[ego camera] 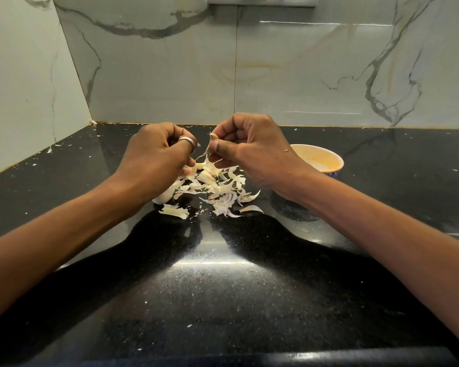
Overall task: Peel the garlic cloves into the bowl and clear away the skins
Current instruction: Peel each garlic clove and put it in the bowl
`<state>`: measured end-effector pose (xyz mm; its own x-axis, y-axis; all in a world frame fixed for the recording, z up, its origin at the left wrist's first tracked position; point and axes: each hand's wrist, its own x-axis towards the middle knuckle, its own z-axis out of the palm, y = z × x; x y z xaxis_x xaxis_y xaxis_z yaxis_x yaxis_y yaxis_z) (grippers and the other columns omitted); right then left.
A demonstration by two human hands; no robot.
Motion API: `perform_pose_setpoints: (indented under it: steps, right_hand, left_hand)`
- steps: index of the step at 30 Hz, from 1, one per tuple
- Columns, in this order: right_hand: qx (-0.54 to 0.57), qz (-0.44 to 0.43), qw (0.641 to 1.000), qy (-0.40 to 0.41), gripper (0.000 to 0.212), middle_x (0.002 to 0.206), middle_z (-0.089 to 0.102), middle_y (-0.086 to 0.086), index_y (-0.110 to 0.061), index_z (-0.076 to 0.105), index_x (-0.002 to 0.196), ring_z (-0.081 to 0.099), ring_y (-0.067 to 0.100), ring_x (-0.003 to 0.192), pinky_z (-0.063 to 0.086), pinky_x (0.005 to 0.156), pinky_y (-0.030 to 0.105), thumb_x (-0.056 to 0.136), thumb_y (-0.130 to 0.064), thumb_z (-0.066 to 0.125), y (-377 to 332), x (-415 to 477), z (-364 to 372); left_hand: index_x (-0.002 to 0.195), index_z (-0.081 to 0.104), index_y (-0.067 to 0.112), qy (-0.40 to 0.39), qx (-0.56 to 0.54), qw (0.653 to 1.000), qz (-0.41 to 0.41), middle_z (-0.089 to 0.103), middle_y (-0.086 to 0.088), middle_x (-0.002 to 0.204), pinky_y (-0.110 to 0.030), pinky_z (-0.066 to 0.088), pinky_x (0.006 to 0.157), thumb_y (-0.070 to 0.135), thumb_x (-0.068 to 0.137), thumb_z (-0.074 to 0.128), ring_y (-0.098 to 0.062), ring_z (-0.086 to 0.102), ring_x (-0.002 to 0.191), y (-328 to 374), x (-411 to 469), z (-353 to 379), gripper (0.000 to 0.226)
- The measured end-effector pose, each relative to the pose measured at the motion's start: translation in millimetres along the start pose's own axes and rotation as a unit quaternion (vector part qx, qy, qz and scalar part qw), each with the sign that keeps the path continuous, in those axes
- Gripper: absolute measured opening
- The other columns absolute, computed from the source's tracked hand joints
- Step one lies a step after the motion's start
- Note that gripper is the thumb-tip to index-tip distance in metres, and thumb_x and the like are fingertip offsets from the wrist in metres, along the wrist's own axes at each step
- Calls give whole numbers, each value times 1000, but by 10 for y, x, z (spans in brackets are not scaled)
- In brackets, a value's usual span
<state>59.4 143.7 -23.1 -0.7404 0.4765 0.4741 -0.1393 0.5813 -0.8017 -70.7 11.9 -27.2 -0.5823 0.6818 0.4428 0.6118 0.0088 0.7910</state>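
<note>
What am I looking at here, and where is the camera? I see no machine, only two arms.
There is no machine. A person wears one camera on the head, and it looks down at their own hands. The right hand pinches a garlic clove. The left hand, which wears a ring, appears to pinch a strip of skin stretched from the clove. A heap of loose skins lies on the black counter. A bowl stands behind the right wrist.

I am looking at a polished black speckled countertop (223,300); bright light is glaring off its middle. A back wall (276,70) and left wall (24,75) of pale, grey-veined marble tile are meeting at the corner
</note>
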Motion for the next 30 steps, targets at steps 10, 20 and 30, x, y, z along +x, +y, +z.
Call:
perform_pose_setpoints:
  steps: [10, 20, 30]
  right_hand:
    - [-77, -29, 997, -2, 8, 83, 76, 11, -3, 72, 97, 76, 20, 72, 65, 65, 41, 94, -9, 74, 29, 16, 12]
    - [-127, -55, 990, 2, 7, 74, 76, 2, -12, 80, 98, 76, 16, 67, 65, 70, 44, 93, -13, 75, 85, 38, 28]
    - [-106, -39, 993, 21, 7, 75, 77, 2, -11, 81, 94, 76, 19, 72, 64, 74, 47, 92, -9, 75, 122, 18, 103]
  left_hand:
    - [92, 73, 26, 1, 29, 998, 61, 74, 2, 77, -48, 62, 77, 32, 93, 66, -14, 72, 72, 5, -45, 0, 9]
    - [93, 73, 27, 16, 70, 993, 91, 73, 2, 73, -45, 63, 71, 25, 94, 69, -16, 73, 67, 14, -64, 31, 5]
    - [91, 73, 17, 17, -2, 999, 31, 71, -2, 72, -32, 63, 68, 15, 98, 62, -10, 71, 64, -33, -75, 118, 13]
